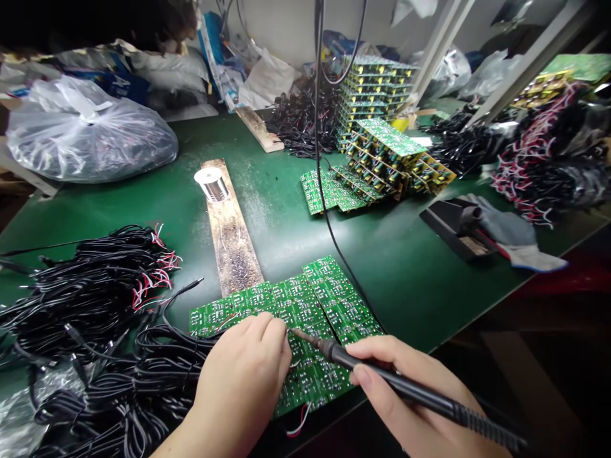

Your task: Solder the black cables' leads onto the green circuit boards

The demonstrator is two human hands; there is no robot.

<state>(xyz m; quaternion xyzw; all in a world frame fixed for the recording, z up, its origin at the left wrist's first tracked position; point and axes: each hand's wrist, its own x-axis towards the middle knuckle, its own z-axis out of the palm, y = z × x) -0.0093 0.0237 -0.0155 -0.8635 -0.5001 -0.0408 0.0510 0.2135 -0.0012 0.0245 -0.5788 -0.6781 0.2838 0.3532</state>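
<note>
A green circuit board panel (305,305) lies at the near edge of the green table (410,267). My left hand (243,381) rests on the panel with fingers pinched together; what they hold is hidden, likely a wire or solder. My right hand (410,394) grips a black soldering iron (382,375) like a pen. The iron's tip touches the board right beside my left fingertips. A red and white wire end (300,425) sticks out under the panel's near edge.
Black cables with red and white ends (95,299) pile at the left. A solder spool (212,184) sits on a scorched wooden strip (233,242). Stacked boards (382,152), an iron stand (458,226), a plastic bag (86,133) and more cable bundles (539,165) lie farther back.
</note>
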